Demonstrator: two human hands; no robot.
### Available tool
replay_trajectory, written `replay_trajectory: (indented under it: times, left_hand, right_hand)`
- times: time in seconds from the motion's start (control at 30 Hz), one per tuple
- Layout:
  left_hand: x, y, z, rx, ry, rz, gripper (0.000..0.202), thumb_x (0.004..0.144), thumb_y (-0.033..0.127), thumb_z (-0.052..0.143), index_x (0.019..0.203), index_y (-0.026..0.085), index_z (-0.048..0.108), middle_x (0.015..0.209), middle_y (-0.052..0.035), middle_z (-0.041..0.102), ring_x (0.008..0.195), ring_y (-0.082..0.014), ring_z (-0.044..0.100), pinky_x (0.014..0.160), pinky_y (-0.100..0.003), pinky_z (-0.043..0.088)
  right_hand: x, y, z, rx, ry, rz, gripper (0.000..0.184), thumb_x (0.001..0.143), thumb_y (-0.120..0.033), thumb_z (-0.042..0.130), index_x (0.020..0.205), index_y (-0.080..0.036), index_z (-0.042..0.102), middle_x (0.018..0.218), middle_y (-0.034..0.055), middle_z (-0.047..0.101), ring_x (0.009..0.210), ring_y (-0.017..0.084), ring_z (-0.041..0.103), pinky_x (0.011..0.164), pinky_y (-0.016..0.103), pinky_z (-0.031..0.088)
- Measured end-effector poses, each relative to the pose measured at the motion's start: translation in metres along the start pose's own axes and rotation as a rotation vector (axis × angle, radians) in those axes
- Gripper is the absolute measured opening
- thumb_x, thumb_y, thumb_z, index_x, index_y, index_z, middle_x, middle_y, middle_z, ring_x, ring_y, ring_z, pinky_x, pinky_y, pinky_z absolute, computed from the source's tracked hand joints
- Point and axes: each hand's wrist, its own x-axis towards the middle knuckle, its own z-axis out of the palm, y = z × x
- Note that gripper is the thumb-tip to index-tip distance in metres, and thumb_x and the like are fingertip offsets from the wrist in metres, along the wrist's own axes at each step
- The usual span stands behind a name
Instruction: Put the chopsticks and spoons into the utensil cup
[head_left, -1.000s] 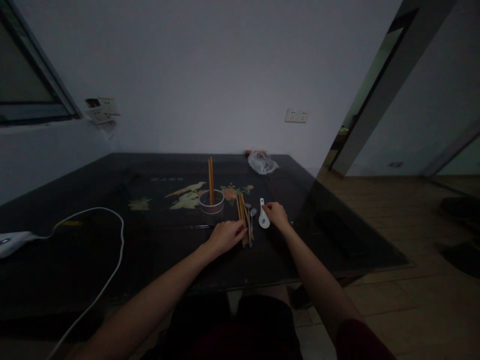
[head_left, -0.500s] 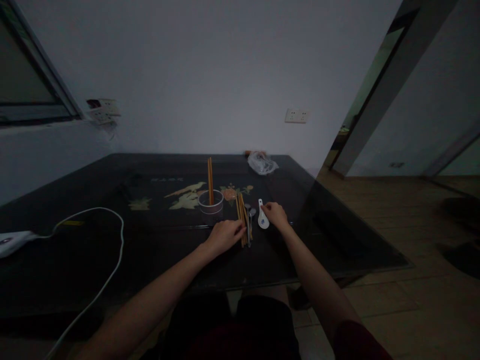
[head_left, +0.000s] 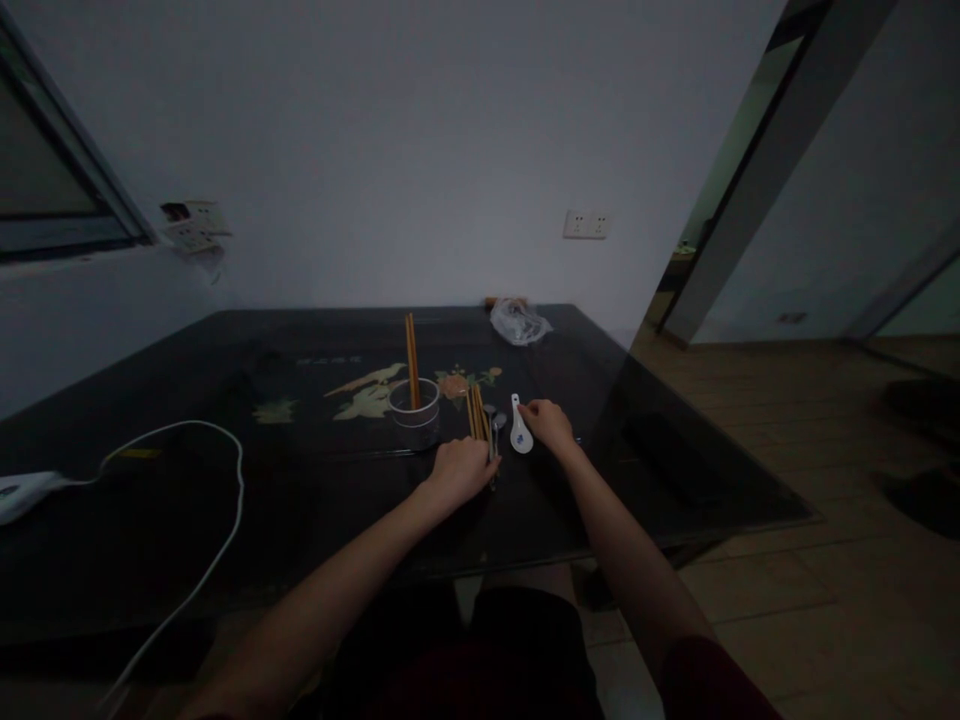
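Dark red cloth, a sleeve (head_left: 712,680), is showing nearest, at the end of the right forearm. At the left, a white cable (head_left: 241,460) is looping over the near edge of the dark counter (head_left: 315,540) to a white device (head_left: 30,492).

Beyond the edge, the left hand (head_left: 461,470) is lying across the lower ends of the loose chopsticks (head_left: 474,412) and two metal spoons (head_left: 500,420), probably steadying them so that they are lying side by side. Its grip is mostly hidden behind the back of the hand, so I cannot tell whether it is pinching anything.

The right hand (head_left: 547,425) is resting just beyond, thumb and fingers drawn together at the handle of the white spoon (head_left: 521,437). I cannot tell whether this grip is pinching the handle or only pressing its edge. The spoon is lying bowl-end toward the person, apart from the metal ones; holding the handle is presumably letting its angle be adjusted.

To the left, a clear cup (head_left: 415,425) is holding two standing chopsticks (head_left: 412,355), its wall likely propping their slight lean. Farther back, a crumpled plastic bag (head_left: 519,322) is sitting near the wall, below a socket (head_left: 585,224).
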Motion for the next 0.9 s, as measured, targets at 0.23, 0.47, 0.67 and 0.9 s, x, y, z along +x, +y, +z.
replay_trajectory:
  times: [0.23,0.47,0.67,0.9]
  left_hand:
    - [0.002,-0.002,0.004,-0.082,-0.014,-0.005,0.037,0.088,0.044,0.041,0.089,0.017,0.066,0.09,-0.0119,0.069,0.086,-0.0259,0.066,0.071,-0.032,0.049]
    - [0.004,-0.006,0.005,-0.162,-0.054,-0.035,0.037,0.088,0.043,0.04,0.084,0.019,0.068,0.09,-0.0096,0.07,0.086,-0.0235,0.066,0.07,-0.029,0.05]
    - [0.009,-0.009,0.002,-0.248,-0.016,-0.068,0.03,0.086,0.039,0.044,0.083,0.021,0.068,0.087,-0.0064,0.071,0.084,-0.0233,0.067,0.067,-0.028,0.049]
    - [0.021,-0.002,-0.004,-0.352,-0.024,-0.036,0.032,0.085,0.042,0.046,0.081,0.02,0.069,0.087,-0.0059,0.071,0.085,-0.021,0.066,0.07,-0.025,0.048]
  right_hand:
    - [0.0,-0.001,-0.001,-0.016,-0.009,-0.008,0.036,0.088,-0.048,0.045,0.089,-0.021,0.069,0.096,0.0095,0.07,0.092,0.023,0.064,0.068,0.026,0.04]
    - [-0.002,-0.002,-0.003,-0.033,-0.009,0.006,0.038,0.089,-0.049,0.043,0.092,-0.021,0.069,0.097,0.0096,0.07,0.092,0.023,0.064,0.069,0.026,0.041]
    - [-0.005,-0.004,-0.005,-0.051,0.0,0.008,0.041,0.089,-0.051,0.041,0.092,-0.021,0.069,0.096,0.0103,0.07,0.092,0.023,0.064,0.07,0.027,0.041]
    - [-0.007,-0.006,-0.012,-0.036,0.158,-0.045,0.036,0.09,-0.044,0.043,0.089,-0.02,0.069,0.093,0.0083,0.071,0.086,0.019,0.063,0.067,0.024,0.038]
